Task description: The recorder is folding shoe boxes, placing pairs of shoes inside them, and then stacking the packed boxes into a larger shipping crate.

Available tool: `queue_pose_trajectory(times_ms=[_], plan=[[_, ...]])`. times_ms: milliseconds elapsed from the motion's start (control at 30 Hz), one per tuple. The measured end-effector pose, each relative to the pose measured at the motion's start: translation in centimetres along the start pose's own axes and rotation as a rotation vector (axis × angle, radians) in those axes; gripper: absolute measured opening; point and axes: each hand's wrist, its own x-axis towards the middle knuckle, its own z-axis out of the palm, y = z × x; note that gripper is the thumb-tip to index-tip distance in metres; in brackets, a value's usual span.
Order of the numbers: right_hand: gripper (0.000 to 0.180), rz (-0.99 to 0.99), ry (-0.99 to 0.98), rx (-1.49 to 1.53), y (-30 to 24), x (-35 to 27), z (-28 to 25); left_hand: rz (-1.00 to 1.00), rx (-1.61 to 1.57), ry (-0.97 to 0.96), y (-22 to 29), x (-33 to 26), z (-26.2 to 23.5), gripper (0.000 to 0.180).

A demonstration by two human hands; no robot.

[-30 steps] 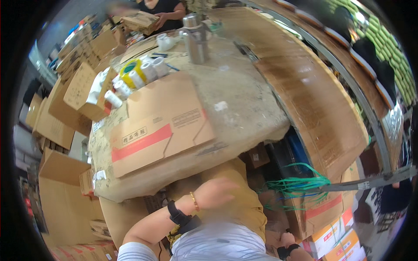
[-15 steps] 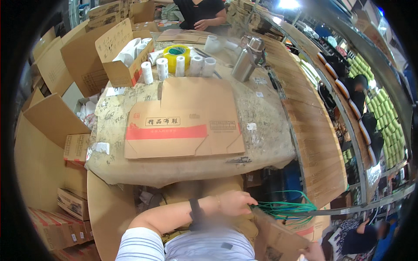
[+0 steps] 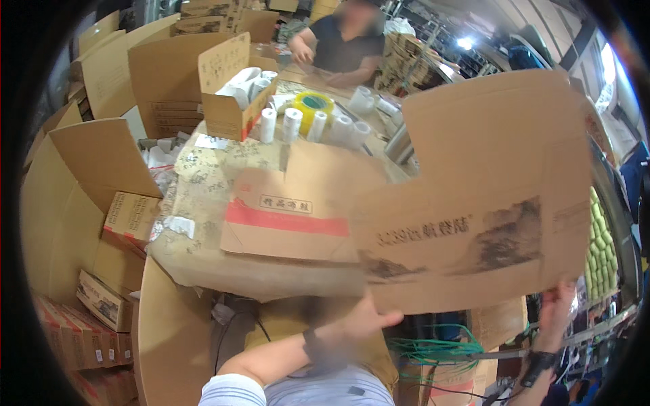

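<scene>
A large flattened cardboard box (image 3: 467,196), printed with a dark landscape and lettering, is raised upright in front of me, partly over the table. My left hand (image 3: 364,315) is closed on its lower left edge, thumb in front and fingers partly hidden. At its lower right edge my right hand (image 3: 556,306) grips the cardboard. Another flattened cardboard box (image 3: 291,227), with a red band, lies on the table (image 3: 196,260), its right part hidden behind the raised one.
White label rolls (image 3: 292,123) and yellow tape (image 3: 315,108) stand at the table's back. An open carton (image 3: 227,116) holds white rolls. Stacked cartons (image 3: 95,338) fill the left. Green straps (image 3: 433,346) hang between my arms. Another person (image 3: 345,47) is across the table.
The flattened cardboard box has risen from low on my right to above the table. My left hand has moved from the green straps to its edge. The view has shifted.
</scene>
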Motion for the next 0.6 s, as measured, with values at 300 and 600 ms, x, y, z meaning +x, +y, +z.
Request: queue_pose_trajectory(times_ms=[300,600], plan=[[0.021,0.878,-0.092,0.657,23.7,-11.9,19.4,0.298,0.279,0.951,6.7,-3.0,-16.4,0.057],[0.024,0.628,-0.283,-0.257,25.7,-9.9,14.9,0.167,0.827,0.985,3.0,-3.5,-20.1,0.053]])
